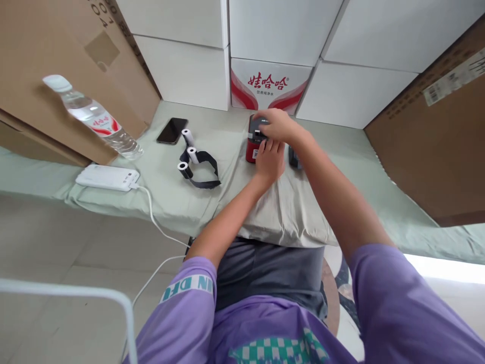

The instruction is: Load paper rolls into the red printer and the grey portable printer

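Upper left: a water bottle [100, 119]. Below it lies a white power bank [108, 177], cable attached. Further right, a phone [172, 130] lies near a black strap [204, 185]. At upper centre stands a red-and-black box [250, 150]. The left hand [270, 164], fingers curled, touches its lower right; the right hand [278, 125] bends over its top. Whether either grips cannot be determined. A dark object [293, 157], partly hidden, sits just right.
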A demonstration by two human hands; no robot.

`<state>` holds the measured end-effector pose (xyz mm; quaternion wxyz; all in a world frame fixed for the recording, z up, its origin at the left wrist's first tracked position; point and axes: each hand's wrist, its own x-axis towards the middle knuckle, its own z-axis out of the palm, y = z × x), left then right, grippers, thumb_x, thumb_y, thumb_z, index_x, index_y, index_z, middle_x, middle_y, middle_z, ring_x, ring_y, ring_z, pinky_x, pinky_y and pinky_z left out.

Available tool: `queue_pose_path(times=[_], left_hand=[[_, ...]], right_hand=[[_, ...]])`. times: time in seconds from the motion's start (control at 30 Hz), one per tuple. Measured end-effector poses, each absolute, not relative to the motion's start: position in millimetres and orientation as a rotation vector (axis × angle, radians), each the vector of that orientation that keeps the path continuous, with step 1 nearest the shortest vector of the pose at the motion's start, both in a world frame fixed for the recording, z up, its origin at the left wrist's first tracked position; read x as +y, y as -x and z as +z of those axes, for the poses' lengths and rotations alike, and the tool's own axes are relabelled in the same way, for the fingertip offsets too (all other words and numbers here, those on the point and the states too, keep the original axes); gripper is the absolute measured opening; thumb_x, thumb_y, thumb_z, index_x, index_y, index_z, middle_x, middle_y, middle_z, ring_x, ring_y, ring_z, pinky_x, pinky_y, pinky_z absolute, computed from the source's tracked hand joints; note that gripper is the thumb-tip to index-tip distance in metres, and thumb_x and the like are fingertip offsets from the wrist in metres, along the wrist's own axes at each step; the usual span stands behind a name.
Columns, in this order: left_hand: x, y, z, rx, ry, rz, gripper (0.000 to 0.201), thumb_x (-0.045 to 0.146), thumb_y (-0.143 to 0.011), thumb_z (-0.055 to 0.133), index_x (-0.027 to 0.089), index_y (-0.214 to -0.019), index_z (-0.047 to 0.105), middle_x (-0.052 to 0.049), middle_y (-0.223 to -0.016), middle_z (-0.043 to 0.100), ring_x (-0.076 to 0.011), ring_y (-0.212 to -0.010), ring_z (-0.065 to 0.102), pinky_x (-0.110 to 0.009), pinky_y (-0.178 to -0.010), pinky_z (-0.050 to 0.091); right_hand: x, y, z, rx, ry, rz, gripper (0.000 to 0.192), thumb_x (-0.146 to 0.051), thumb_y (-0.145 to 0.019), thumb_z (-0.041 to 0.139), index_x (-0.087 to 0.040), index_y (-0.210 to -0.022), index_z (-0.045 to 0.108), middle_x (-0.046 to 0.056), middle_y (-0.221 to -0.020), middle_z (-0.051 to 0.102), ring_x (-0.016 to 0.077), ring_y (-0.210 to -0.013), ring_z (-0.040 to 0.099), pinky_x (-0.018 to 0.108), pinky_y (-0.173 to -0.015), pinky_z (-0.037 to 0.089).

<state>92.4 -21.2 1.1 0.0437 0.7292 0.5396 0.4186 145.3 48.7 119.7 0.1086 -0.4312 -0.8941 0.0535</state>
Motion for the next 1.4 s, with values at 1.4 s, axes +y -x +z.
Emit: queue_pose_path(times=[1.4], left_hand=[[44.6,-9.4,-11.4,1.06,-0.687,1.607,0.05,0.024,-0.066,0.061,0.02,-0.116,0.067,-0.005,-0.115,0.075,-0.0209,-0.103,0.07,-0.031,-0.089,0.054]], right_hand=[[31.6,-174.0,-26.2,-1.595,1.0,0.707,0.084,-0.066,-0.087,0.059,-0.025,-0.156,0.034,0.013,-0.169,0.032,0.0287,-0.158,0.03,0.052,-0.129,0.026]])
